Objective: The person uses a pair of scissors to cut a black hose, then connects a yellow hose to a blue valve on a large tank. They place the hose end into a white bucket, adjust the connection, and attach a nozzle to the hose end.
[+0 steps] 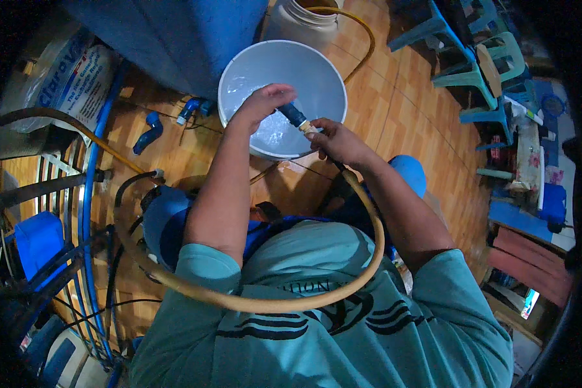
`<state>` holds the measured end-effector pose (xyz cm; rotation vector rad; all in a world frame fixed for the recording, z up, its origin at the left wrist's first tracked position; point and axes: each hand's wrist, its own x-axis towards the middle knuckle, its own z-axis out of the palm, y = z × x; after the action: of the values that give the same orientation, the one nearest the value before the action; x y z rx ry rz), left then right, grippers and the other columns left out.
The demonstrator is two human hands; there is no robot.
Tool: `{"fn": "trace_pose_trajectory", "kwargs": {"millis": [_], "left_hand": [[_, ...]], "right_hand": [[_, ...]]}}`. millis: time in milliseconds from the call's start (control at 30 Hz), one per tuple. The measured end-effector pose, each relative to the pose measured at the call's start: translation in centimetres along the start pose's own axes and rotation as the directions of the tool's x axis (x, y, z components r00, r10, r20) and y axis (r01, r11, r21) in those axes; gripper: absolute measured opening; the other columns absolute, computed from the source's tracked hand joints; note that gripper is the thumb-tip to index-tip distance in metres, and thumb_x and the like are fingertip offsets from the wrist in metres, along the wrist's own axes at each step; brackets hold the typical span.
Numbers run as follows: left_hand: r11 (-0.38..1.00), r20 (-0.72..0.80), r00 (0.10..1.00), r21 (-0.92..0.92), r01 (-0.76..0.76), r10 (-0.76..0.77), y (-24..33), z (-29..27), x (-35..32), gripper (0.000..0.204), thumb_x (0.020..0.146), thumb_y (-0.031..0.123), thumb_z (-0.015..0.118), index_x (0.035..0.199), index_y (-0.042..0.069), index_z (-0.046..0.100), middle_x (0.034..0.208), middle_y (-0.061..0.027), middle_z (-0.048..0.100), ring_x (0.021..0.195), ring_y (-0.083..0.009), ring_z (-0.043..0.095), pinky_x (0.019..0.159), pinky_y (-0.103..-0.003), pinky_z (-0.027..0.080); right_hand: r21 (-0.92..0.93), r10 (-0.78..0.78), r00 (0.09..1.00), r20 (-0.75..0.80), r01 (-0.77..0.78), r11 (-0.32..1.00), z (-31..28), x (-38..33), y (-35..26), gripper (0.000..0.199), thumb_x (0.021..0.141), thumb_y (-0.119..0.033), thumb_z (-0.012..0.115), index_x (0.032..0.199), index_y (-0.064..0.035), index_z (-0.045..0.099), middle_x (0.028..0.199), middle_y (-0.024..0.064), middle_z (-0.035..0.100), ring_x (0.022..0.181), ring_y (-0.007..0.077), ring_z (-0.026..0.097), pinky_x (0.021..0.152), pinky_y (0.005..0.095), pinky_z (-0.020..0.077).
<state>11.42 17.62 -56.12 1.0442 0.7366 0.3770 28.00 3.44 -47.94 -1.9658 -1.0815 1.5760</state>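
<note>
A short blue pipe fitting [292,115] is joined through a pale connector [306,127] to a tan hose [265,302], tilted over a white bucket [337,77]. My right hand [339,143] is closed round the connector at the hose end. My left hand [262,105] curls over the fitting's upper end, its fingertips against it; part of its grip is hidden. Shiny wet patches show inside the bucket. The hose loops from my right hand across my shirt front and round to the left.
A large blue drum [194,39] stands beyond the bucket, next to a whitish plastic jar [301,22]. Loose blue elbow fittings [150,132] lie on the tiled floor at left. A metal rack [77,213] with hoses is at far left. Teal plastic stools [465,77] stand at right.
</note>
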Motion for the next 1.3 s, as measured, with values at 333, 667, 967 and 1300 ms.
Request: {"fn": "trace_pose_trajectory", "kwargs": {"millis": [333, 667, 967, 1300], "left_hand": [[0.851, -0.048, 0.959, 0.475, -0.224, 0.279, -0.9, -0.1, 1.6, 0.038, 0.082, 0.043, 0.073, 0.098, 0.009, 0.071, 0.089, -0.0055, 0.067, 0.087, -0.0147, 0.06, 0.083, -0.03, 0.047], [0.911, -0.31, 0.915, 0.394, -0.123, 0.257, -1.1, 0.9, 2.1, 0.044, 0.088, 0.043, 0.055, 0.084, 0.001, 0.069, 0.081, -0.016, 0.068, 0.079, -0.0306, 0.064, 0.076, -0.038, 0.048], [0.686, -0.479, 0.877, 0.626, 0.371, -0.037, 0.5, 1.0, 2.7, 0.055, 0.086, 0.05, 0.042, 0.091, 0.005, 0.073, 0.101, -0.0213, 0.069, 0.097, -0.0385, 0.065, 0.089, -0.045, 0.048], [0.807, -0.317, 0.944, 0.58, 0.115, 0.094, 0.0, 0.2, 3.3, 0.055, 0.086, 0.052, 0.045, 0.087, 0.005, 0.073, 0.086, -0.0188, 0.07, 0.086, -0.0364, 0.067, 0.084, -0.044, 0.049]], "right_hand": [[0.251, 0.058, 0.981, 0.185, -0.104, 0.962, -1.6, 0.0, -0.4, 0.027, 0.1, -0.032, 0.053, 0.117, -0.0114, 0.055, 0.071, -0.0012, 0.051, 0.053, 0.0066, 0.045, 0.047, 0.0221, 0.0368], [0.123, 0.104, 0.983, 0.152, -0.123, 0.985, -0.5, 0.0, 0.2, 0.032, 0.098, -0.034, 0.056, 0.111, -0.0048, 0.058, 0.064, -0.0026, 0.05, 0.042, 0.0075, 0.037, 0.039, 0.0245, 0.0306], [-0.601, -0.172, 0.98, -0.102, 0.077, 0.795, 0.2, 3.1, 1.0, 0.041, 0.095, -0.035, 0.059, 0.101, 0.0056, 0.061, 0.083, 0.0206, 0.066, 0.081, 0.0322, 0.064, 0.079, 0.0448, 0.0484], [0.424, 0.254, 0.903, 0.346, -0.392, 0.816, -1.3, -1.2, 1.9, 0.031, 0.101, -0.04, 0.049, 0.095, -0.0111, 0.056, 0.061, -0.0035, 0.042, 0.042, 0.0072, 0.034, 0.039, 0.023, 0.0321]]}}
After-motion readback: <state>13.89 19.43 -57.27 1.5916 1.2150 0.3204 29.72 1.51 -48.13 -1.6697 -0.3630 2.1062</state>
